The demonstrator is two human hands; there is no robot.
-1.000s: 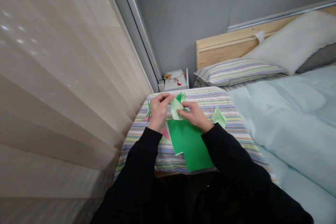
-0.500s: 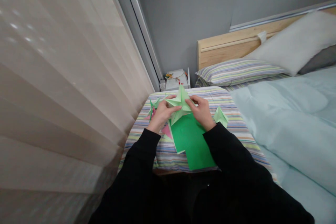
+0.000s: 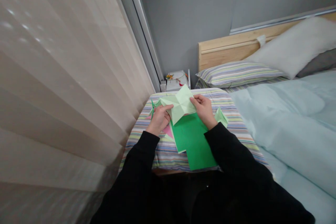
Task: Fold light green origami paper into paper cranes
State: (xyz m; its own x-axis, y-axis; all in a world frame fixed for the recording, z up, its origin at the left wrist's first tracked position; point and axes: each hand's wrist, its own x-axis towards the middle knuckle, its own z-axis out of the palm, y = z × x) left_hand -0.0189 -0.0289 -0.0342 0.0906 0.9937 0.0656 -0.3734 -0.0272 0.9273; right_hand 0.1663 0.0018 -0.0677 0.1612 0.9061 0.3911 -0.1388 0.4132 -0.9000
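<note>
- A striped bed cover [image 3: 164,155] was spread beneath the hands, and a pale blue duvet [image 3: 283,126] was heaped at its 3 o'clock side.
- A sheer curtain [image 3: 63,77] was hung at 9 o'clock.
- A dark green paper sheet [image 3: 195,145] was laid flat on the cover, at 6 o'clock from the held piece.
- A pale green folded paper [image 3: 181,104] was held just above that sheet, at about 12 o'clock from the wrists. Its long axis was run roughly from 9 to 3 o'clock, and creases were seen radiating from its middle.
- The left hand [image 3: 159,119] was placed at the paper's 7 o'clock, and the paper's edge was gripped by its fingers.
- The right hand [image 3: 204,109] was placed at the paper's 3 o'clock, and the edge was pinched by its thumb and fingers. Neither hand could be judged the nearer, as both were in contact.
- A small pale green folded piece [image 3: 222,118] was left at 3 o'clock from the right hand, and a pink paper scrap [image 3: 168,131] was seen at 5 o'clock from the left hand.
</note>
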